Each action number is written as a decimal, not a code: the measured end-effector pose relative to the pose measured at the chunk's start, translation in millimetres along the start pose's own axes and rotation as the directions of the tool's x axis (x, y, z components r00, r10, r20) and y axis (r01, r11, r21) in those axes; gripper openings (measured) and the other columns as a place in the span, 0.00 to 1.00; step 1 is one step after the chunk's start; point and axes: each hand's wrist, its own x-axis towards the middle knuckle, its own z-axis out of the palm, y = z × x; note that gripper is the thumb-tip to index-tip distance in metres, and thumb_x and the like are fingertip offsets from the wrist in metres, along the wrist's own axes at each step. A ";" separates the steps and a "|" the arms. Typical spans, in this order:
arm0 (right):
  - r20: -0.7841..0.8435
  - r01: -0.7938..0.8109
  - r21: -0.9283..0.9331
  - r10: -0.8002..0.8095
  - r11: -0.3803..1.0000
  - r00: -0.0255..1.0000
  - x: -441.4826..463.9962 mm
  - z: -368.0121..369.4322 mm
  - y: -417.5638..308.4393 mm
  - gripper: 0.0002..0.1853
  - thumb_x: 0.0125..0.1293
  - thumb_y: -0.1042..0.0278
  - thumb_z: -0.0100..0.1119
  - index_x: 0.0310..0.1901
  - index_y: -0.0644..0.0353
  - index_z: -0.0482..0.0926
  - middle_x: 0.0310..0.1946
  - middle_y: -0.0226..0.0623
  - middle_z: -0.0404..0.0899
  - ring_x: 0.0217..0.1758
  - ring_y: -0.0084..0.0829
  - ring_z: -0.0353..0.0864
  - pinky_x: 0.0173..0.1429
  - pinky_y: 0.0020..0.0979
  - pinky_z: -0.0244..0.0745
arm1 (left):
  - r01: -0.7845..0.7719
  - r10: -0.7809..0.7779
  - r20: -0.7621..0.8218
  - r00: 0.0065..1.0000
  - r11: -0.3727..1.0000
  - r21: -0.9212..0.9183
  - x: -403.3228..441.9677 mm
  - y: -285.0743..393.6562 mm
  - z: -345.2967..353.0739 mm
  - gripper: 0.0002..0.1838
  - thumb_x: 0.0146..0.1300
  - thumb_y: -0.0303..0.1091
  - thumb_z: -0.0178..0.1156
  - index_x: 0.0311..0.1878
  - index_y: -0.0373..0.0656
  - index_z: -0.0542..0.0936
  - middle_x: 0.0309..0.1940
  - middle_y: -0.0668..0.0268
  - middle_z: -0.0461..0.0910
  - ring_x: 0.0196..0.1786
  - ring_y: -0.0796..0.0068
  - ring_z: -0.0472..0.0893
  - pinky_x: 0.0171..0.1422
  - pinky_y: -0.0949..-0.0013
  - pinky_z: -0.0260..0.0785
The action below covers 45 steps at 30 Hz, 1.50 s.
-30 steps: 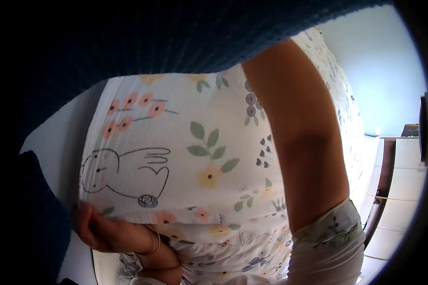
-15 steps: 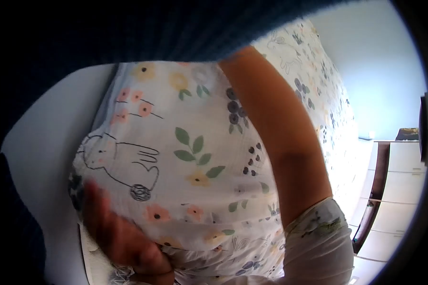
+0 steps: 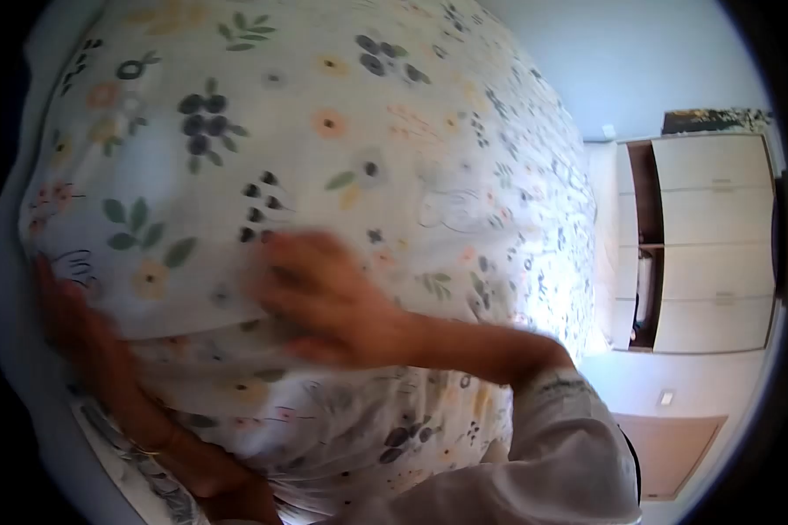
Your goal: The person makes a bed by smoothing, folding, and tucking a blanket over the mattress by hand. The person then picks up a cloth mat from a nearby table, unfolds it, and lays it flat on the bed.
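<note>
A white cloth sheet printed with flowers, leaves and berries spreads over a broad, bed-like surface. My right hand is over its near part, blurred by motion, so its fingers do not show clearly. A fold line in the cloth runs just below that hand. At the left edge of the sheet, my left hand lies against the cloth with its fingers stretched out along the border. Its fingertips are dim and slightly blurred. A thin bracelet circles the left wrist.
Gathered patterned cloth lies in creases nearest me. To the right stands a white cabinet with dark open shelves, and a dark patterned object rests on it. A brownish panel and a light switch are on the wall.
The dark ribbed fabric that blocked the upper view is gone. My right arm has drawn back from the far part of the sheet toward me. The view has shifted, showing more sheet.
</note>
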 end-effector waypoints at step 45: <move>-0.434 -0.527 -0.520 0.323 0.672 0.841 -237.1 8.3 -12.4 0.27 0.65 0.53 0.35 0.63 0.53 0.65 0.67 0.46 0.57 0.71 0.45 0.53 0.70 0.47 0.43 | -0.038 0.004 0.101 0.995 0.939 0.343 -164.3 -45.4 -215.0 0.15 0.56 0.40 0.59 0.40 0.39 0.80 0.33 0.56 0.81 0.38 0.58 0.80 0.42 0.61 0.69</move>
